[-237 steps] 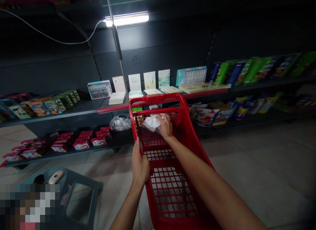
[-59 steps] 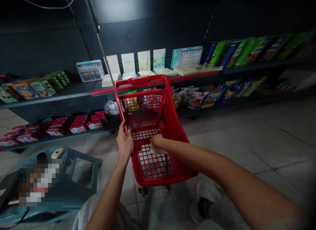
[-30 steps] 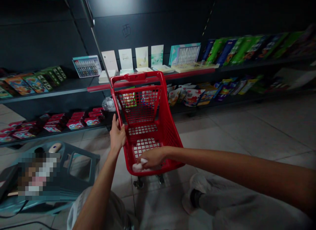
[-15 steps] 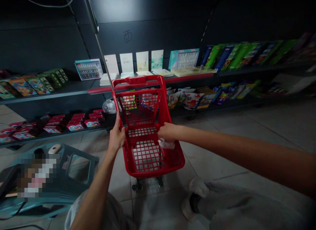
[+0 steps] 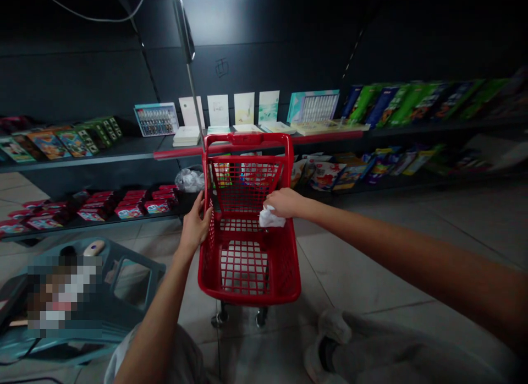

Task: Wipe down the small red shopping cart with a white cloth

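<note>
Shelves [image 5: 103, 160] behind cart [image 5: 249, 295]; stool [image 5: 119, 251] left (cloth [image 5: 271, 218] against cart)

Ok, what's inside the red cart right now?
Only the right hand with a white cloth, near the right wall of the red cart; its mesh floor shows bare. The left hand grips the left rim. The patch under the cloth is covered.
</note>
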`<state>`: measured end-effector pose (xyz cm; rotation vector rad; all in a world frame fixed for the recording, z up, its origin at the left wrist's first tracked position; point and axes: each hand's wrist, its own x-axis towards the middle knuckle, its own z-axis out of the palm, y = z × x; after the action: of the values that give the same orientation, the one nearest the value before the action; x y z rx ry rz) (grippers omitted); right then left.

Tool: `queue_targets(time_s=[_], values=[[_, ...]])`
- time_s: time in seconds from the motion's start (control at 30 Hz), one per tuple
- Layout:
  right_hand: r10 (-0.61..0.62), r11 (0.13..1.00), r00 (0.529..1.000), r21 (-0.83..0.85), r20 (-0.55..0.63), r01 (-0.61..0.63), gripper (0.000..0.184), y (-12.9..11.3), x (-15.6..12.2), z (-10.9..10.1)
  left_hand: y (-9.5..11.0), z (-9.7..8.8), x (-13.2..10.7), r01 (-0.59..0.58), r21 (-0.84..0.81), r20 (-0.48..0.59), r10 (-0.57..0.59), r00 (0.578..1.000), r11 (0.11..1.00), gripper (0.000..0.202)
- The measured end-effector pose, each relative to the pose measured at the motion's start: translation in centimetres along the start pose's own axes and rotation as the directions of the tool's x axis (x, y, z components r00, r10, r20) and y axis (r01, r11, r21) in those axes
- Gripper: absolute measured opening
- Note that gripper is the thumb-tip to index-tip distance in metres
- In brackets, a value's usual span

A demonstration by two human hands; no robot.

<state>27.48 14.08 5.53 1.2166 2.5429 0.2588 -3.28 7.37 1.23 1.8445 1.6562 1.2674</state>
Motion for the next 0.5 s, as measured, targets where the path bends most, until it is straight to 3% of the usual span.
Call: queue_targets(time_s=[0.07,0.17,0.23,0.3,0.4,0.43,0.5], values=[[0.046,0.999,0.999,0.015,-0.008,-0.046,0.028,-0.7,-0.3,0.1,1.6,-0.7,-0.7,-0.013,0.157,-0.043,0.02,0.999,0.988,0.052],[0.098,0.995,0.995,0.031,0.001,-0.098,0.027,-1.3,-0.7,0.0,5.9,-0.7,-3.9,-0.062,0.296,-0.03,0.074,0.997,0.953,0.037],[0.125,0.991,0.992,0.048,0.023,-0.126,0.026,-1.7,-0.9,-0.3,9.3,0.7,-7.3,-0.123,0.329,0.133,0.083,0.988,0.936,0.038],[0.148,0.987,0.988,0.054,0.053,-0.151,0.028,-2.4,-1.1,-0.8,12.1,2.9,-11.0,-0.21,0.365,0.376,0.062,0.925,0.907,0.041],[0.124,0.991,0.957,0.012,0.262,-0.131,0.034,-4.4,-0.9,-1.3,13.9,6.2,-15.1,-0.303,0.41,0.605,-0.008,0.796,0.86,0.045],[0.078,0.996,0.924,0.0,0.375,-0.085,0.035,-5.3,-0.8,-1.3,13.9,7.0,-15.9,-0.314,0.431,0.64,-0.041,0.768,0.846,0.043],[-0.08,0.997,0.807,0.044,0.586,0.067,0.03,-7.4,-0.4,-1.0,13.6,7.7,-16.5,-0.324,0.455,0.662,-0.072,0.746,0.829,0.041]])
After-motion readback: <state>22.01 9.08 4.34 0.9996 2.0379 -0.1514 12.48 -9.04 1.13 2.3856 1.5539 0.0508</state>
